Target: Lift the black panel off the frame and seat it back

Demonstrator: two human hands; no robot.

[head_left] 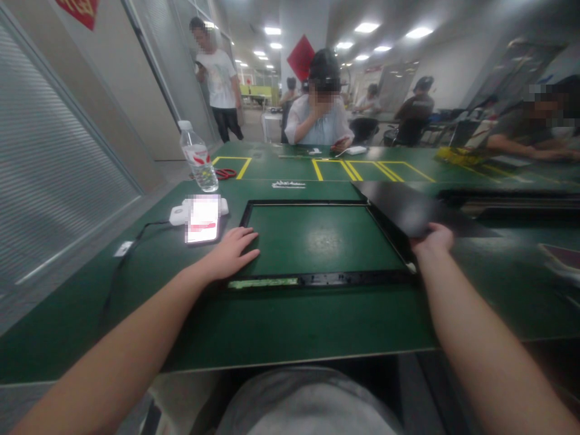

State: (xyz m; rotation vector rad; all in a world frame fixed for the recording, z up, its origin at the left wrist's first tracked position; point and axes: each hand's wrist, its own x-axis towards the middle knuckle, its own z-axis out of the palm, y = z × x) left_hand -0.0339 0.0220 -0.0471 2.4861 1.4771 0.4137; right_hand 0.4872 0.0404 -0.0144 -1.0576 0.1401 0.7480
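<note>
A black rectangular frame (353,278) lies flat on the green table (290,338), with table surface showing through its middle. My left hand (233,251) rests over the frame's left side, fingers spread and stretched out. At the right, my right hand (434,241) grips the near edge of a thin dark flat panel (408,208). The panel is tilted and overlaps the frame's right side. My right fingers are partly hidden beneath it. A green strip (263,283) lies along the frame's near bar.
Left of the frame are a lit phone (202,220), a white power strip (178,215), a water bottle (199,158) and red scissors (225,174). Long dark bars (512,205) lie at the right. A person (319,115) sits across the table; others are farther back.
</note>
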